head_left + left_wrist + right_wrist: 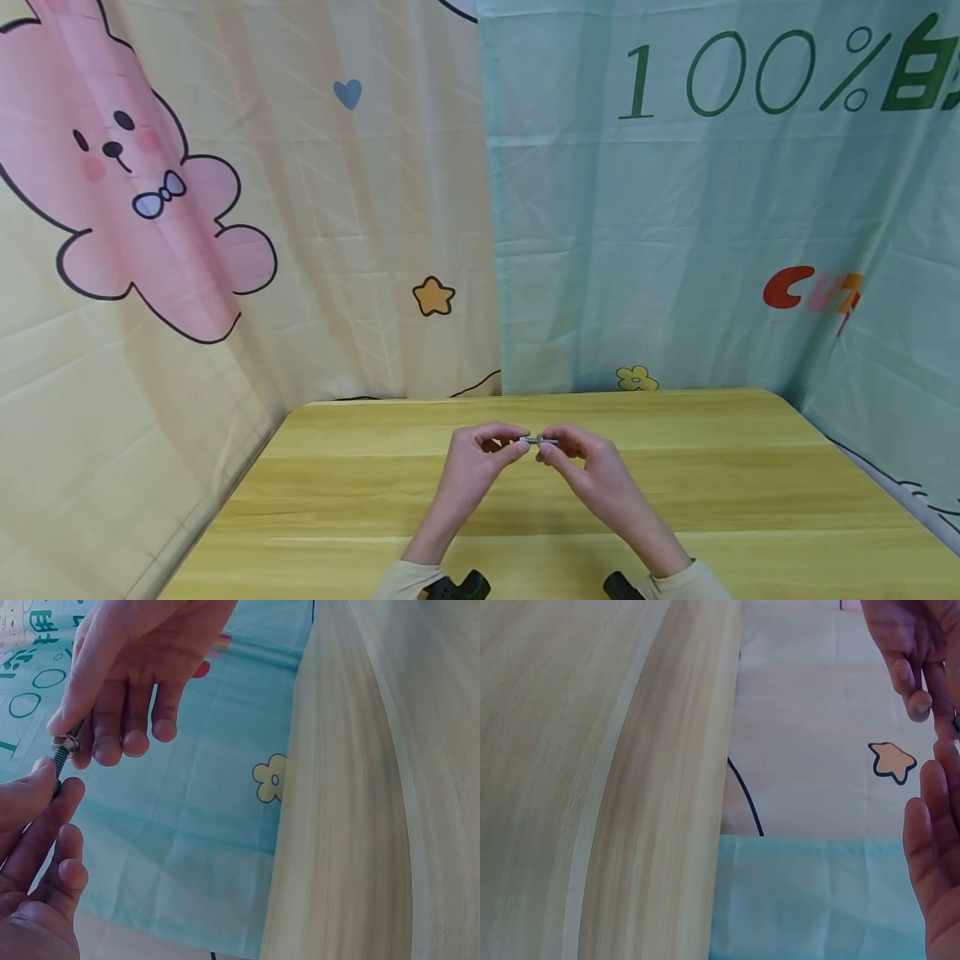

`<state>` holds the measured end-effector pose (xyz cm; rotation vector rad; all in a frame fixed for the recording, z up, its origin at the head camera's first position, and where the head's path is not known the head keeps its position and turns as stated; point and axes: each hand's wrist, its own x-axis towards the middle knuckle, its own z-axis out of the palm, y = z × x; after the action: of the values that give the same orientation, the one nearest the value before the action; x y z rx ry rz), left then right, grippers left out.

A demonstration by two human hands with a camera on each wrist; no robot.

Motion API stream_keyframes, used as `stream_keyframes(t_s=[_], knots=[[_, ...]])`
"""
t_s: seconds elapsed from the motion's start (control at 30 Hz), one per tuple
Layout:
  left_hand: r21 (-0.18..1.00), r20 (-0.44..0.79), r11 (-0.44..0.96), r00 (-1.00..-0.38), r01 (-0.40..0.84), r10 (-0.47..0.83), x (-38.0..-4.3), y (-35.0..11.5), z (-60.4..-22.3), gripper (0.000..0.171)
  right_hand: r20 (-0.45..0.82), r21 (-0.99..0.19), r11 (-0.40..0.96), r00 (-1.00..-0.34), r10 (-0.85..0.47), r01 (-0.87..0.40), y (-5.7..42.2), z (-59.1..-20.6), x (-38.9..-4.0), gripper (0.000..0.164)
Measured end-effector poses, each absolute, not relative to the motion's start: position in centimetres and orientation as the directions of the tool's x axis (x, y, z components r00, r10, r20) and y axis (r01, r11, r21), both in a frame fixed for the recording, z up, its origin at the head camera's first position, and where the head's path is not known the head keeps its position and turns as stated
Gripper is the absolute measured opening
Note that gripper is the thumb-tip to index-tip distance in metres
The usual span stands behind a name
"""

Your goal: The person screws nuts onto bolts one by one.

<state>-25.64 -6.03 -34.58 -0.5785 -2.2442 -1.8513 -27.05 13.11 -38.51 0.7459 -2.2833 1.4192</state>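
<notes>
Both hands meet over the table around a small metal bolt [534, 440] with a threaded shaft. My left hand [476, 458] pinches one end between thumb and forefinger. From the other side, my right hand [596, 471] pinches the opposite end with its thumb and fingertips. In the left wrist view, a shiny nut-like collar [69, 742] sits on the bolt [60, 760] beside the right thumb, and bare thread shows between the two grips. The other fingers of the right hand [139, 667] hang loose. The right wrist view catches only a sliver of the bolt at its edge.
A wooden table [337, 500] spreads beneath the hands. Printed curtains [637, 208] hang behind it and along both sides. Dark wrist-worn devices [461, 586] show near the sleeves at the bottom of the head view.
</notes>
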Motion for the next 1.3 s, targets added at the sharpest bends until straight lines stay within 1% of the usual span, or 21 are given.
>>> stream_keyframes(t_s=[0.13, 0.27, 0.43, 0.5, 0.6, 0.7, 0.83, 0.97, 1.13, 1.3], knots=[[0.899, 0.380, 0.156, -0.906, 0.409, 0.188, -25.64, -6.01, -34.63, 0.012, 0.513, -0.741, 0.366, -0.826, -0.233, -0.563, 13.00, -38.53, -26.95, 0.016], [0.899, 0.380, 0.154, -0.905, 0.410, 0.192, -25.61, -6.01, -34.65, 0.011, 0.498, -0.758, 0.353, -0.836, -0.229, -0.548, 12.98, -38.63, -26.96, 0.021], [0.900, 0.378, 0.154, -0.905, 0.409, 0.192, -25.56, -5.99, -34.60, 0.011, 0.508, -0.753, 0.363, -0.836, -0.209, -0.549, 13.01, -38.66, -27.00, 0.020], [0.900, 0.379, 0.155, -0.906, 0.409, 0.187, -25.55, -5.99, -34.55, 0.011, 0.530, -0.743, 0.352, -0.822, -0.210, -0.569, 13.01, -38.65, -27.04, 0.022], [0.899, 0.382, 0.154, -0.907, 0.409, 0.177, -25.56, -6.02, -34.47, 0.011, 0.578, -0.713, 0.319, -0.781, -0.237, -0.624, 12.99, -38.66, -27.20, 0.027], [0.899, 0.386, 0.153, -0.907, 0.411, 0.170, -25.56, -6.07, -34.40, 0.011, 0.619, -0.676, 0.302, -0.740, -0.262, -0.672, 12.96, -38.64, -27.31, 0.025], [0.899, 0.385, 0.151, -0.907, 0.411, 0.172, -25.55, -6.10, -34.37, 0.011, 0.643, -0.645, 0.317, -0.718, -0.266, -0.695, 12.95, -38.54, -27.34, 0.020], [0.902, 0.381, 0.145, -0.907, 0.407, 0.179, -25.54, -6.08, -34.38, 0.011, 0.635, -0.655, 0.319, -0.728, -0.259, -0.685, 12.97, -38.43, -27.22, 0.017], [0.904, 0.380, 0.136, -0.907, 0.406, 0.181, -25.60, -6.03, -34.43, 0.012, 0.602, -0.694, 0.294, -0.754, -0.263, -0.657, 13.03, -38.55, -27.13, 0.012], [0.900, 0.382, 0.144, -0.904, 0.411, 0.189, -25.57, -6.00, -34.45, 0.013, 0.572, -0.711, 0.326, -0.782, -0.249, -0.624, 13.10, -38.73, -27.04, 0.011]])
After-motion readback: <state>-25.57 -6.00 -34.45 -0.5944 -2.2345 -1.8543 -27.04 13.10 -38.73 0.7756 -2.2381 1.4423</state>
